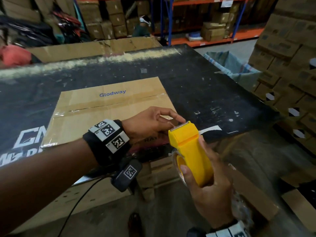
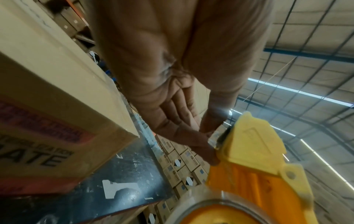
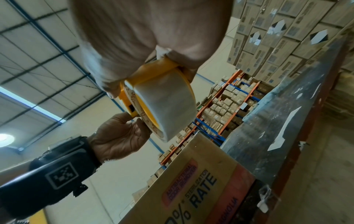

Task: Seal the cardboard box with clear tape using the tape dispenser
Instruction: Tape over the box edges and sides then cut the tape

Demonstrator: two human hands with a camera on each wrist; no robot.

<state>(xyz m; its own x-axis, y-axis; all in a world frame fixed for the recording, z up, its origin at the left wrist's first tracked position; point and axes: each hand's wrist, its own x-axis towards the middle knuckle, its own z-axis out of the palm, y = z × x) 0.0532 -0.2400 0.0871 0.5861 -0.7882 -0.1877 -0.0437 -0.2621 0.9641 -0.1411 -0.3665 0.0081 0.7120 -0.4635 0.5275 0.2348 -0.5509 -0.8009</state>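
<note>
Nearest the viewer, the right hand (image 1: 207, 189) wraps its fingers and thumb around a yellow tape dispenser (image 1: 189, 151), held upright in the air just off the near edge of the table (image 1: 205, 86). A roll of clear tape (image 3: 168, 104) sits inside the dispenser's body. The serrated blade points up and away.

The left hand (image 1: 148, 124) reaches across from the left, wearing a black wrist strap with square coded markers. Its thumb and forefinger pinch at the tape end right at the blade, touching the dispenser's top; the other fingers are loosely curled.

Just behind the hands, the cardboard box (image 1: 109, 110) lies flat on the black, scuffed table, its flaps closed. Blue lettering on top reads "Glodway". A strip of clear tape already runs along the centre seam. What the box holds cannot be seen.

Beyond the table's far edge stands a larger open carton (image 1: 102, 47); its contents are hidden. Farther back, orange and blue shelving (image 1: 205, 38) holds many brown cartons, and tall stacks of cartons rise on the right.
</note>
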